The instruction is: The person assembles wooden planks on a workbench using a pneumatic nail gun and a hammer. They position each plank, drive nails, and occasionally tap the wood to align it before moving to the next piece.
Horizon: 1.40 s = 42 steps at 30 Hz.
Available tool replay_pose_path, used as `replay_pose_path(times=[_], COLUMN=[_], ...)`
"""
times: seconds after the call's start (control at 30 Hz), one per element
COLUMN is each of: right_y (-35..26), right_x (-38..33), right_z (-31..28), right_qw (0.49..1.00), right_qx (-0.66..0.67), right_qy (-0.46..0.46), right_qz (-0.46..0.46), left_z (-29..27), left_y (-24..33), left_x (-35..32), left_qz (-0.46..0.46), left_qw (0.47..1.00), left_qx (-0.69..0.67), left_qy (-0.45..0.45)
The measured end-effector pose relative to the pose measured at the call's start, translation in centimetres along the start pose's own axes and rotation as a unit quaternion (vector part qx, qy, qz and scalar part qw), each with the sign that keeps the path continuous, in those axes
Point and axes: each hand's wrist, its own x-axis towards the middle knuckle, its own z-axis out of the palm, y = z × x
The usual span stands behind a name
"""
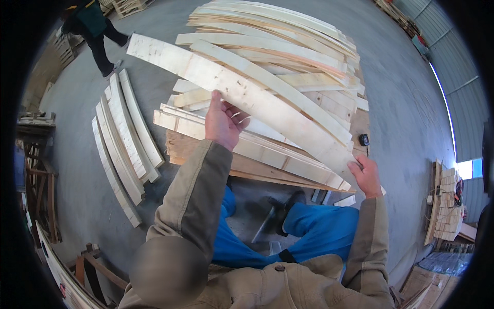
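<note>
- Left hand (222,123) fingers clamp the long pale wooden board (242,98) mid-length, lifted above the board stack (288,51).
- Right hand (366,177) fingers grip its near end.
- Keep it level; steer clear of the floor boards (126,139).
</note>
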Motion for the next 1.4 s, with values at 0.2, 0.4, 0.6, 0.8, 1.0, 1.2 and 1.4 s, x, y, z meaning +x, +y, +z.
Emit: replay_pose_path(times=[0.2, 0.4, 0.6, 0.8, 1.0, 1.2, 1.4], right_y=[-0.1, -0.3, 0.5, 1.2, 1.9, 3.2, 5.2], right_x=[0.1, -0.1, 0.0, -0.1, -0.3, 0.6, 1.9], right_z=[-0.3, -0.5, -0.6, -0.8, -0.6, 0.9, 3.5], right_qw=[0.998, 0.999, 0.998, 0.998, 0.992, 0.979, 0.971], right_qx=[-0.057, -0.048, -0.048, -0.048, -0.052, -0.046, -0.084], right_qy=[-0.002, -0.010, -0.034, -0.040, -0.115, -0.198, -0.224], right_qz=[-0.033, -0.024, -0.018, -0.010, 0.013, 0.010, -0.030], left_z=[-1.0, -1.5, -2.0, -3.2, -6.2, -9.2, -11.4], left_y=[-0.1, 0.0, -0.6, -1.2, -3.1, -6.8, -10.1], left_x=[1.4, 1.8, 2.7, 4.2, 5.8, 5.3, 3.7], left_qz=[0.003, 0.003, -0.009, -0.045, -0.083, -0.089, -0.115], left_qw=[1.000, 0.998, 0.996, 0.995, 0.991, 0.988, 0.981], left_qx=[0.007, 0.063, 0.082, 0.085, 0.104, 0.122, 0.104], left_qy=[0.004, 0.021, 0.040, 0.006, 0.001, 0.036, 0.121])
